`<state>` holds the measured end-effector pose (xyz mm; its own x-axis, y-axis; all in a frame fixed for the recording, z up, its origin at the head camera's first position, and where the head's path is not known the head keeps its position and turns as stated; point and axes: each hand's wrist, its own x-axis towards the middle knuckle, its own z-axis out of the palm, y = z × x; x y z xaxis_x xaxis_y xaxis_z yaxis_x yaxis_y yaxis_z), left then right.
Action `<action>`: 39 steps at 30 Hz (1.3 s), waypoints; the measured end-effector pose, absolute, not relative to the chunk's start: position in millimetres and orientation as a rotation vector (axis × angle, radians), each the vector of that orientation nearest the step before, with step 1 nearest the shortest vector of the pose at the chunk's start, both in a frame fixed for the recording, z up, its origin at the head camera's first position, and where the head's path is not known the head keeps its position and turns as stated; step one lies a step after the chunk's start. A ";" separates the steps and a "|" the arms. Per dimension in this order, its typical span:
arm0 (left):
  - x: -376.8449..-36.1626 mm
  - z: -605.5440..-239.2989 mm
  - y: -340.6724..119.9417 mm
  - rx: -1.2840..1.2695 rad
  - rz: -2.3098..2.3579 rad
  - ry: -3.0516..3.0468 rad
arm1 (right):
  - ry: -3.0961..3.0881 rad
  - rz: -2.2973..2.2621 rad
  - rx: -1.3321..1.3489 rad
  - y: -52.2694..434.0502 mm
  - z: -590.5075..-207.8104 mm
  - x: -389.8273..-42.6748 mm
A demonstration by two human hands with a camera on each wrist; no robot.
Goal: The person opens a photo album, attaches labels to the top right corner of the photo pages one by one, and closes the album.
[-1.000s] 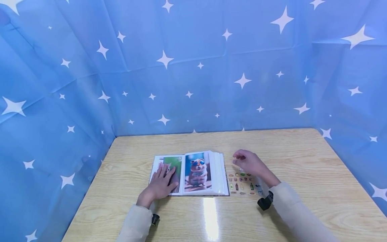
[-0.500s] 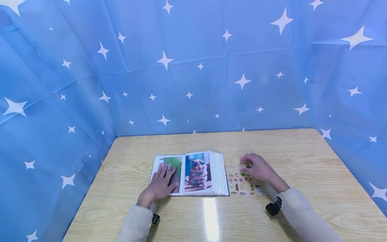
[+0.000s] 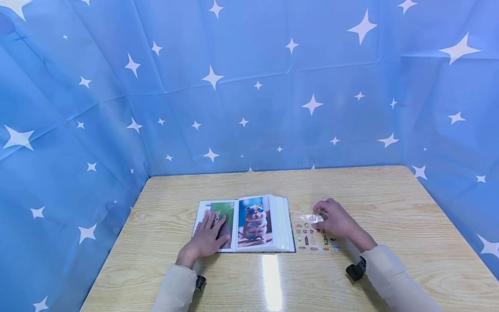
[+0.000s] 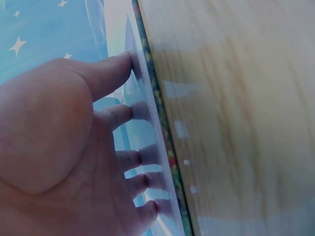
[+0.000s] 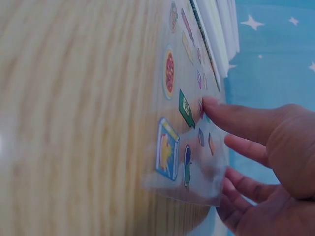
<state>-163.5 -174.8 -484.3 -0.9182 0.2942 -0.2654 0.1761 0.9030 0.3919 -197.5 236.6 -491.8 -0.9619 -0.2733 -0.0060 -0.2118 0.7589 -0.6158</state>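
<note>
An open photo album (image 3: 273,223) lies mid-table, a hamster picture (image 3: 254,222) on its right page. My left hand (image 3: 206,237) lies flat with fingers spread on the left page; the left wrist view shows its fingers (image 4: 129,160) pressing the glossy page (image 4: 147,130). Right of the album lies a clear sticker sheet (image 3: 312,238) with several small stickers. My right hand (image 3: 334,220) pinches the sheet's far edge and lifts it. In the right wrist view the thumb (image 5: 224,112) rests on top of the sheet (image 5: 184,147) and the other fingers (image 5: 236,194) curl under the raised corner.
The wooden table (image 3: 390,203) is walled on three sides by a blue star-print cloth (image 3: 273,86). A bright strip of glare (image 3: 271,277) lies on the wood near the front edge.
My right hand moved right and down from beside the album onto the sticker sheet and raised its far edge. My left hand stayed on the left page.
</note>
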 end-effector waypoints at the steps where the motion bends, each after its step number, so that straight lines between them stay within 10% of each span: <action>1: -163.4 -484.2 -174.8 0.349 0.523 2.747 | 2.865 -0.986 -0.395 236.8 -492.3 -197.5; 39: -166.6 -481.8 -174.8 0.329 0.719 2.767 | 2.903 -1.015 -0.436 246.0 -490.6 -197.8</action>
<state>-166.6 -174.8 -481.8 -0.9396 0.2816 -0.1947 0.1511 0.8514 0.5022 -197.8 246.0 -490.6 -0.9599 -0.2740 0.0587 -0.2509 0.7470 -0.6157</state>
